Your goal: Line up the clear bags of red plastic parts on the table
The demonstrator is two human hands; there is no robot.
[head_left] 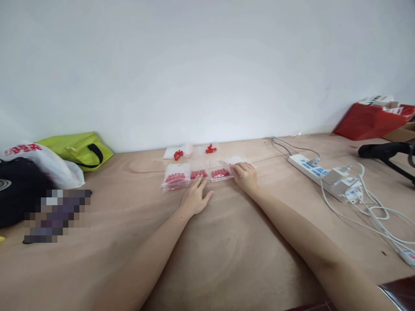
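Small clear bags lie in a row across the middle of a wooden table. Three of them each hold a neat line of red pieces. A fourth bag, at the right end of the row, is partly covered, and its contents cannot be made out.

The left hand lies flat just in front of the row. It is palm down with fingers spread and holds nothing, and its fingertips touch the near edge of the middle bags. The right hand rests on the right end of the row with fingers bent over the fourth bag. Whether it pinches the bag or only presses on it cannot be told.

Just behind the row lie two more bags, each with only a small loose cluster of red pieces. Judging by this, three bags appear filled and laid out, while the two behind look less full.

Right of the row, and well apart from it, are a white power strip with plugs and loose white cables. Farther right are a red box and a black stand. Left of the row, against the white wall, are a green bag, a white plastic bag and a dark bundle.
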